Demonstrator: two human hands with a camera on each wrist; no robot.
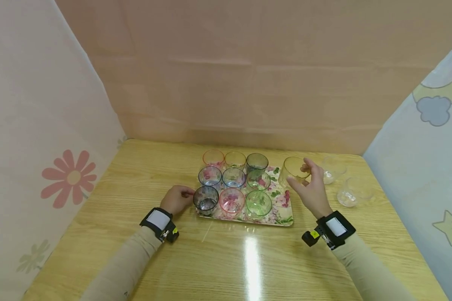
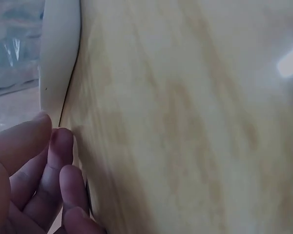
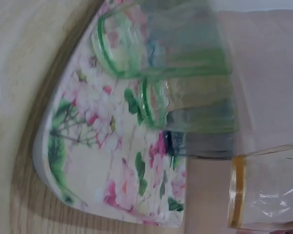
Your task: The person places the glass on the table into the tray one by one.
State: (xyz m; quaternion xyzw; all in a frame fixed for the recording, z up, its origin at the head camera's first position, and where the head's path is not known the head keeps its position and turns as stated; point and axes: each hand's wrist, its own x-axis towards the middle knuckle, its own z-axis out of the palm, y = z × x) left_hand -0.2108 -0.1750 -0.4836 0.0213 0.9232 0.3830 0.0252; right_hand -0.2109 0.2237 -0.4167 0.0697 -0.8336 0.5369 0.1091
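Note:
My right hand holds a yellow-tinted glass between thumb and fingers, over the back right part of a floral tray. In the right wrist view the glass appears apart from the tray surface, its amber base towards the tray. At the tray's left side, my left hand pinches the edge, thumb above and fingers curled below, beside a dark grey glass. The left wrist view has the white tray rim at the fingertips. Several tinted glasses stand in rows on the tray, including a green one.
Two clear glasses lie or lean on the wooden table to the right of my right hand. Behind the tray rises a plain brownish backdrop. Patterned cloth walls bound the table's sides.

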